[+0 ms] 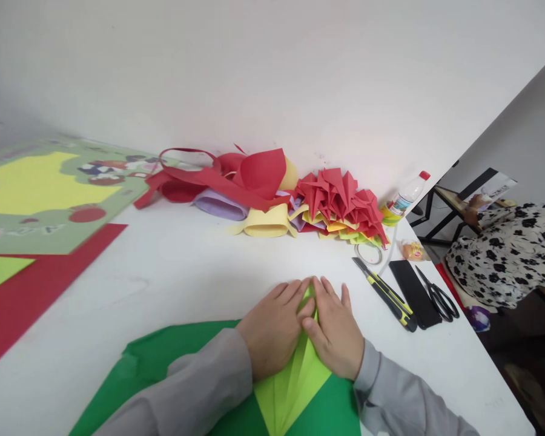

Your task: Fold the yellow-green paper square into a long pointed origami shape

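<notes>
A folded sheet of lime green paper (pixel 304 369), pleated to a narrow point at its far end, lies over a dark green sheet (pixel 186 333). Around the left side of that point is my left hand (pixel 275 327), its fingers together and its thumb pressing near the fold. My right hand (pixel 336 327) grips the right side, thumb on the paper and little finger held apart. The fingertips of both hands almost meet at the tip and cover part of the folds. My forearms hide some of the dark green sheet.
Right of my hands lie a utility knife (pixel 386 293), a black flat strip (pixel 415 295), scissors (pixel 437 293) and a tape roll (pixel 369 253). Behind are red folded papers (pixel 338 197), paper rolls (pixel 267 221) and a bottle (pixel 406 197). A decorated board (pixel 79 233) sits left; a person (pixel 508 254) is at far right.
</notes>
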A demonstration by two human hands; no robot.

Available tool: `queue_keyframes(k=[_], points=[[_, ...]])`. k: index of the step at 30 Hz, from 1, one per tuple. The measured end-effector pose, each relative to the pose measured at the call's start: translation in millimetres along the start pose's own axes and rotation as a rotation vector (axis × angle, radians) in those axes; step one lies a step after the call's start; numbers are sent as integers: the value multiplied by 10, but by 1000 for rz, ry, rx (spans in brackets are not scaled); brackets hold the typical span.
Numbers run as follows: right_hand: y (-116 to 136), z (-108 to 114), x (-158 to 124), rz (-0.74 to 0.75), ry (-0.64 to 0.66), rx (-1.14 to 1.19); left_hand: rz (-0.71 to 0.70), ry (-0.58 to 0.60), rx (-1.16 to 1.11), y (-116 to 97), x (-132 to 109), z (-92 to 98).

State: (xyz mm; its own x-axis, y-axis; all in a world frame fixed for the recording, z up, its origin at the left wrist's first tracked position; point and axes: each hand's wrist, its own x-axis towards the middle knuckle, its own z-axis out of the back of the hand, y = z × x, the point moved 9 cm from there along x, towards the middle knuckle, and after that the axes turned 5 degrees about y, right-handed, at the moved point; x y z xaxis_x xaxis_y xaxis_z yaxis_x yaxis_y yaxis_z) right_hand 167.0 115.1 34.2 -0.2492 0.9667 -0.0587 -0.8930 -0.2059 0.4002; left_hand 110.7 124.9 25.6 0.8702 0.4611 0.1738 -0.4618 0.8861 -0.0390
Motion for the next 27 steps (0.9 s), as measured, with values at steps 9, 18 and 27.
queue_keyframes(k=[9, 18, 27], points=[[47, -12, -5, 74, 3, -72, -12, -52, 13, 35, -34, -66], [104, -54, -115, 113, 4, -95, -18, -113, 18, 27, -82, -15], [44, -79, -98, 96, 70, -143, -8, -147, 39, 38, -112, 37]])
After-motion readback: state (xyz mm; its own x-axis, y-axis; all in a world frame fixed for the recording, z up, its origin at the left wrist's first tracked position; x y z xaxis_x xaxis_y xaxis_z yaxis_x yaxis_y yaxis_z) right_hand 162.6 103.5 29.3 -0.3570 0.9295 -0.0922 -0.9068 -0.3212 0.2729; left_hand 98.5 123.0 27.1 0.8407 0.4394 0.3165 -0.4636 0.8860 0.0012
